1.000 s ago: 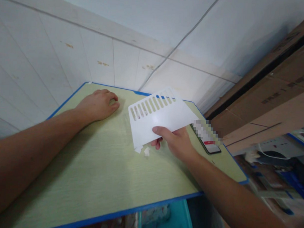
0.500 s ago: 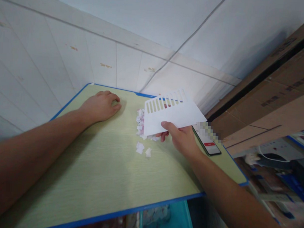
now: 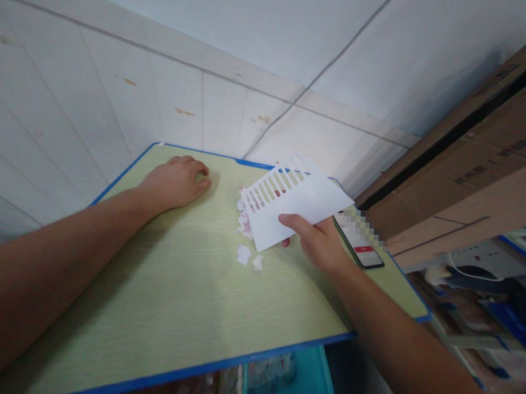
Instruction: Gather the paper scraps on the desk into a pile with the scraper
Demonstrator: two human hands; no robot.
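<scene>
In the head view my right hand [image 3: 311, 236] grips a flat white slotted sheet [image 3: 299, 204] by its near edge, thumb on top and the other fingers underneath. A row of long slots runs along the sheet's far left side. Under and beside its left corner lies a pile of torn paper scraps [image 3: 244, 219], partly hidden by the sheet. Two loose paper scraps [image 3: 243, 255] lie nearer me. My left hand [image 3: 177, 182] rests on the table at the left, holding nothing, with its fingers loosely curved and the thumb apart from them.
The pale green table [image 3: 177, 297] has a blue edge and stands against a white panelled wall [image 3: 222, 115]. A phone [image 3: 364, 249] lies right of my right hand. Cardboard boxes [image 3: 475, 152] stand at the right. A turquoise bin [image 3: 312, 374] sits below the front edge.
The slotted sheet has turned in my right hand, its near left corner swinging towards me over the scraps. My left hand stays in place.
</scene>
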